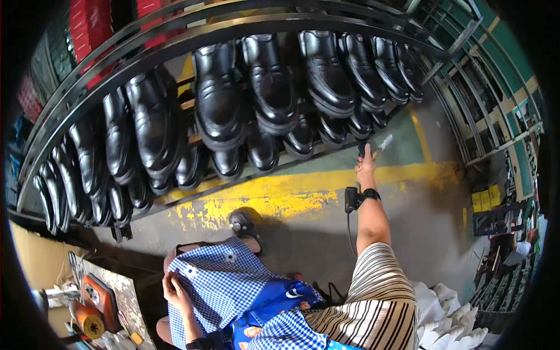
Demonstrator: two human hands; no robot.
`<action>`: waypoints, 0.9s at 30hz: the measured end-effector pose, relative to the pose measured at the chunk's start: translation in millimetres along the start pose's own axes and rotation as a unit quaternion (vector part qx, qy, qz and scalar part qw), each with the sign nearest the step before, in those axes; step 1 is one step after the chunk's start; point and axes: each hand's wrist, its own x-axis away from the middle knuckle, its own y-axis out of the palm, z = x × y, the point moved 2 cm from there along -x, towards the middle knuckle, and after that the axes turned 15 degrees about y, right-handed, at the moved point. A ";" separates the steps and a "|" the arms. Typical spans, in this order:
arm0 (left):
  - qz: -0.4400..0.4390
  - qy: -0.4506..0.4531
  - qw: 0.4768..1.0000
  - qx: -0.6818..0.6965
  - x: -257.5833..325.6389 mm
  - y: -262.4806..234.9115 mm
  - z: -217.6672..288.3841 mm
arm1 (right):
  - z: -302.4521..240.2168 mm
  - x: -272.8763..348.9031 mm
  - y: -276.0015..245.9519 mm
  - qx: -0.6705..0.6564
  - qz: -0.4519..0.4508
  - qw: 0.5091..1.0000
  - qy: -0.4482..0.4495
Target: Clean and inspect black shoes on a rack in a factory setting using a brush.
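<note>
My right arm stretches forward, and my right hand (366,165) is closed around a brush (383,144) with a pale tip that points up and right. A small dark part at its fingertips touches or lies close to the lower edge of the shoe rack (268,169); I cannot tell which. Glossy black shoes (219,99) hang toe-down in two rows on the rack, with small black toes (360,123) nearest that hand. My left hand (178,293) is on my lap, its fingers curled at the edge of a blue checked apron (216,280).
An orange-and-red tool (96,306) lies on a worn bench at the lower left. White pieces (449,315) are heaped at the lower right. Metal racks (484,87) stand along the right. Yellow paint (262,195) marks the grey floor.
</note>
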 end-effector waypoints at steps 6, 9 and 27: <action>0.046 -0.020 0.999 0.014 -3.8 41.5 -13.3 | -47.2 -7.6 40.6 -0.025 -0.054 0.998 0.008; 0.076 -0.036 0.996 0.007 -11.0 54.9 -8.5 | -53.9 -19.4 47.6 0.077 -0.036 0.996 0.031; 0.039 -0.020 0.997 -0.064 -24.9 80.1 15.5 | -90.7 -87.8 18.6 -0.051 0.005 0.999 -0.004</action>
